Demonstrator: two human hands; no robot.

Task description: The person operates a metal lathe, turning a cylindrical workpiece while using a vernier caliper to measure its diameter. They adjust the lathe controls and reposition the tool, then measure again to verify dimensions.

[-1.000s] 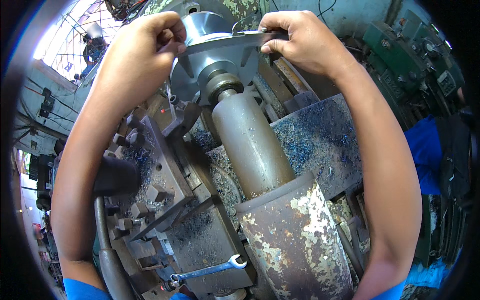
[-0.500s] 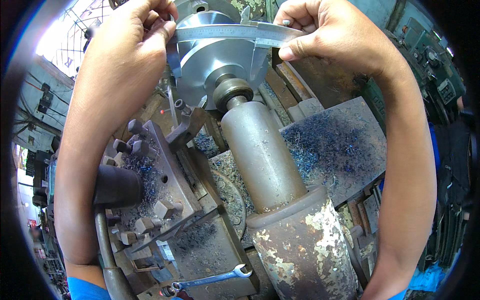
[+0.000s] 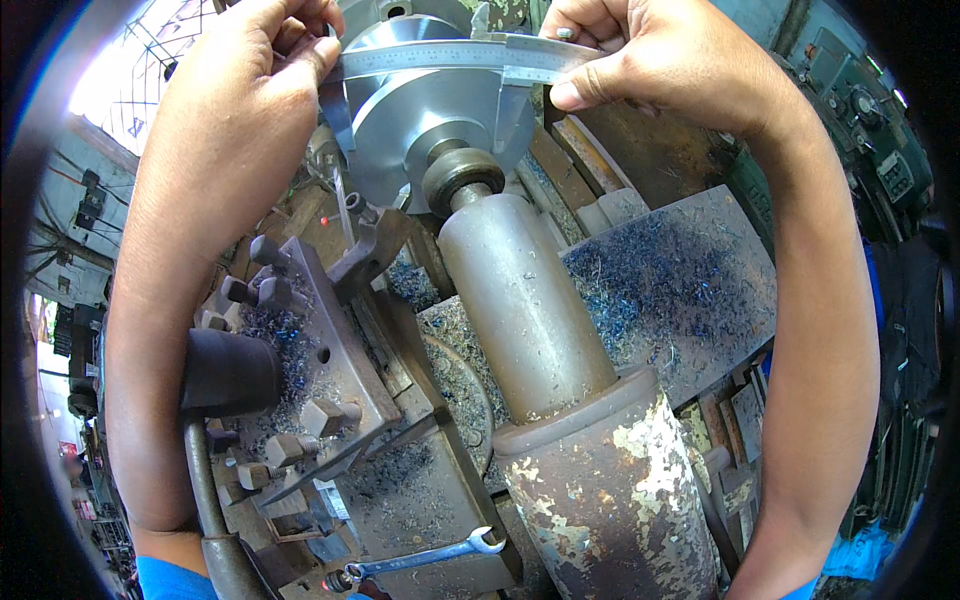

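Observation:
A steel vernier caliper [image 3: 420, 59] spans a shiny turned metal disc [image 3: 400, 120], its long jaws reaching down on either side of the workpiece. My left hand [image 3: 285, 50] grips the caliper's left end, fingers curled. At the other end my right hand [image 3: 640, 55] pinches the beam near the sliding jaw between thumb and fingers. The disc is mounted on a lathe, its near face held by a round live center [image 3: 462, 180] that projects from the thick tailstock quill [image 3: 525, 300]. Whether both jaws touch the metal I cannot tell.
Left of the quill stands a tool post [image 3: 330, 350] with square-headed bolts and a lever handle [image 3: 205, 480]. Blue metal chips [image 3: 665, 280] cover the flat slide on the right. A spanner [image 3: 430, 555] lies near the front, beside the paint-flaked tailstock [image 3: 600, 490].
Both hands and the caliper have shifted slightly left and upward in the view, and the caliper's jaws now stand a little differently against the disc. The grip of both hands is unchanged.

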